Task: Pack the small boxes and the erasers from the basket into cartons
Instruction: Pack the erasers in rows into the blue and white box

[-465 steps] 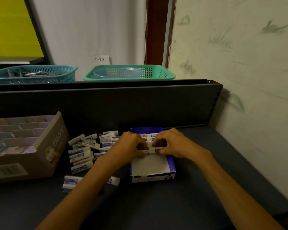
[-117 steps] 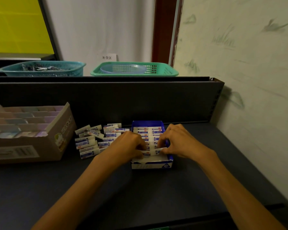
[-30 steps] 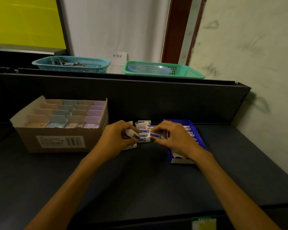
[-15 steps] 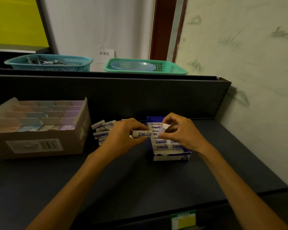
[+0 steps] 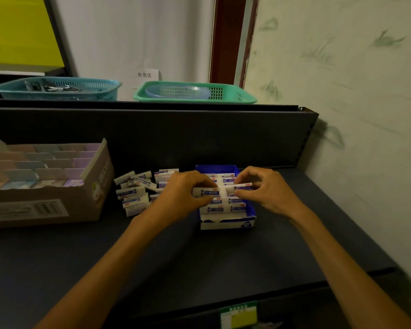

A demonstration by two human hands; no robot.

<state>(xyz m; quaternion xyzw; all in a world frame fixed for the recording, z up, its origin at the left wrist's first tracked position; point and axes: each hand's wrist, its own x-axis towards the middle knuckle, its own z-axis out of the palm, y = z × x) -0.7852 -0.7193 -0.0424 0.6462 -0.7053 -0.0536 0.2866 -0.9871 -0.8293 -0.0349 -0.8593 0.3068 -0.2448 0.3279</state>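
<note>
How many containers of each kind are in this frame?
Mesh baskets on the ledge: 2 (teal basket, green basket)
Brown cartons of small boxes: 1 (brown carton)
Blue-and-white eraser cartons: 1 (eraser carton)
Total: 4

Two bare forearms come in from the near edge, one on the left and one on the right, each slim and uncovered from the frame's bottom up to the wrist. No sleeve, cuff, watch, band or glove shows on either. The left hand (image 5: 183, 195) and the right hand (image 5: 268, 193) are bare too, with no ring visible on the fingers that show. The nails look short and plain. The dim light hides finer detail.
</note>
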